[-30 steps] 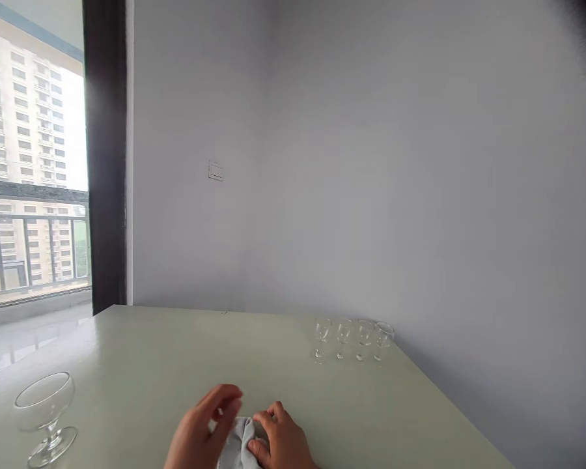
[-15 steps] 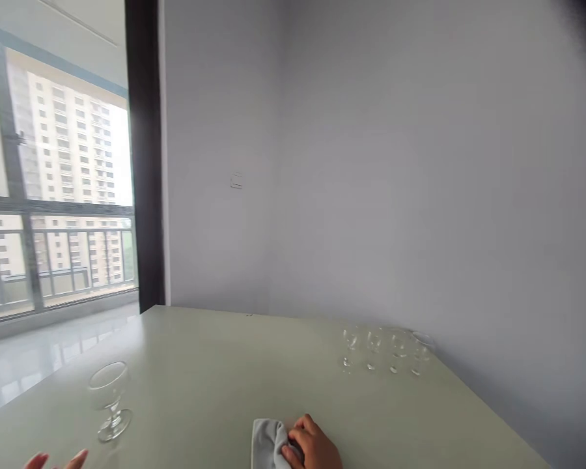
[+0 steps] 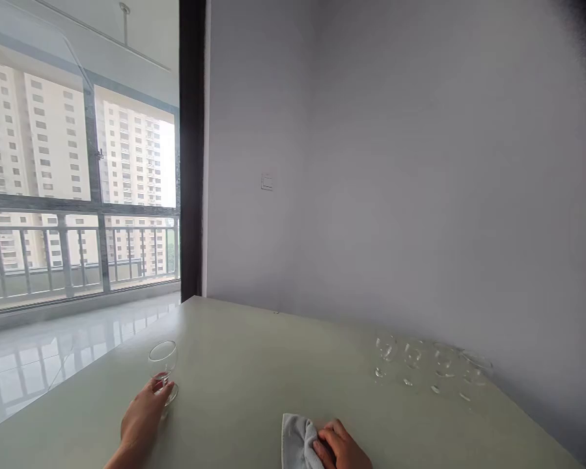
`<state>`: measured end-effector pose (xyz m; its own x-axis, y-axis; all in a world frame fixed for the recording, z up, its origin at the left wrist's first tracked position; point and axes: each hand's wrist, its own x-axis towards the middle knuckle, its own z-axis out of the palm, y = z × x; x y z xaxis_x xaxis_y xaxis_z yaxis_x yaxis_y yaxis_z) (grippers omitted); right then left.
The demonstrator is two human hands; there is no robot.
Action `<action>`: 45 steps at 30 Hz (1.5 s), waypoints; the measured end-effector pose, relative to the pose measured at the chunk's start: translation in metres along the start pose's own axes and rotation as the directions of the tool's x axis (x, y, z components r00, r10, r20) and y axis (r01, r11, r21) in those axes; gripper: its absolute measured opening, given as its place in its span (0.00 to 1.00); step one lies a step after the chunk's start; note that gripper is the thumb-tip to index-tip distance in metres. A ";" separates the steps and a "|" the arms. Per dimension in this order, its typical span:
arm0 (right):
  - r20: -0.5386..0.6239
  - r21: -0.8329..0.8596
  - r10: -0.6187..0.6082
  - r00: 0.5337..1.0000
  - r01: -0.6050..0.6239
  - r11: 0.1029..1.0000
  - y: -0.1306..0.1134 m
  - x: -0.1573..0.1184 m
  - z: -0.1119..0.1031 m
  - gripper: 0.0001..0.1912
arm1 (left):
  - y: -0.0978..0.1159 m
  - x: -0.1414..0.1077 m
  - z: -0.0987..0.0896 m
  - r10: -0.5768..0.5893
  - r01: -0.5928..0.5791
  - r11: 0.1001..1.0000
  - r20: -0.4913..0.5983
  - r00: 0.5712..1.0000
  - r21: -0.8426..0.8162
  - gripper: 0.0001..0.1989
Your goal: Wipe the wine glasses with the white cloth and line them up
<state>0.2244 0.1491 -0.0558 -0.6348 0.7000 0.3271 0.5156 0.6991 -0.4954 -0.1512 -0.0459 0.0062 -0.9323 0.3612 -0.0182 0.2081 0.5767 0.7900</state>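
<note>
A clear stemmed glass stands upright on the left part of the pale table. The fingers of my left hand are closed round its stem, below the bowl. Near the bottom edge, right of centre, my right hand grips a light grey cloth that is bunched at the fingers and lies flatter on its left side. Several more clear glasses stand in a row on the table's right part, beyond my right hand.
The pale green table reaches back to a grey wall with a switch plate. At the left are a dark door frame, a glossy floor and windows with a railing.
My left hand has come further into view, reached forward and taken hold of the glass's stem. The view has turned left, so things appear further right. My right hand still holds the cloth.
</note>
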 end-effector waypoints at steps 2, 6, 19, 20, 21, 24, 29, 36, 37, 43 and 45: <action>-0.003 0.003 -0.005 1.000 0.005 1.000 0.001 0.000 0.000 0.16 | 0.001 0.002 -0.001 0.018 -0.017 1.000 0.011 1.000 -0.026 0.19; 0.027 0.002 0.003 1.000 -0.003 1.000 0.000 0.001 0.000 0.18 | 0.013 -0.006 0.002 0.062 -0.048 0.983 0.076 0.995 -0.176 0.19; 0.056 -0.032 0.017 0.998 -0.015 0.999 -0.003 0.001 -0.006 0.13 | 0.124 -0.117 0.056 0.367 0.387 0.523 0.610 0.702 -0.759 0.13; 0.053 -0.033 0.020 0.998 -0.018 0.999 -0.005 0.001 -0.007 0.12 | 0.130 -0.125 0.057 0.378 0.430 0.497 0.634 0.675 -0.754 0.12; 0.053 -0.036 0.025 0.998 -0.023 0.999 -0.007 0.001 -0.008 0.11 | 0.135 -0.133 0.058 0.385 0.473 0.470 0.655 0.650 -0.746 0.11; 0.072 -0.052 0.035 0.997 -0.031 0.998 -0.011 0.001 -0.012 0.11 | 0.147 -0.153 0.060 0.416 0.593 0.349 0.687 0.596 -0.726 0.08; 0.100 -0.035 0.041 0.994 -0.038 0.999 -0.014 0.000 -0.016 0.10 | 0.158 -0.174 0.064 0.436 0.743 0.201 0.738 0.515 -0.638 0.05; 0.040 0.312 0.155 0.987 -0.160 0.937 -0.016 0.004 -0.024 0.11 | 0.157 -0.173 0.085 0.451 0.511 0.436 0.671 0.589 -0.741 0.09; 0.036 0.442 0.191 0.981 -0.187 0.877 -0.015 0.006 -0.026 0.12 | 0.157 -0.171 0.091 0.453 0.420 0.495 0.638 0.623 -0.761 0.11; 0.089 0.840 0.438 0.894 -0.304 0.450 -0.009 0.012 -0.045 0.17 | 0.140 -0.167 0.137 0.527 0.024 0.671 0.499 0.688 -0.741 0.20; 0.011 0.850 0.508 0.861 -0.276 0.450 -0.010 0.011 -0.058 0.16 | 0.128 -0.168 0.152 0.543 -0.053 0.681 0.455 0.706 -0.730 0.19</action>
<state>0.2456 0.1585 -0.0006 -0.2910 0.9565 0.0214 -0.0819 -0.0026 -0.9966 0.0774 0.0789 0.0170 -0.4110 0.9013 0.1372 -0.0244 -0.1614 0.9866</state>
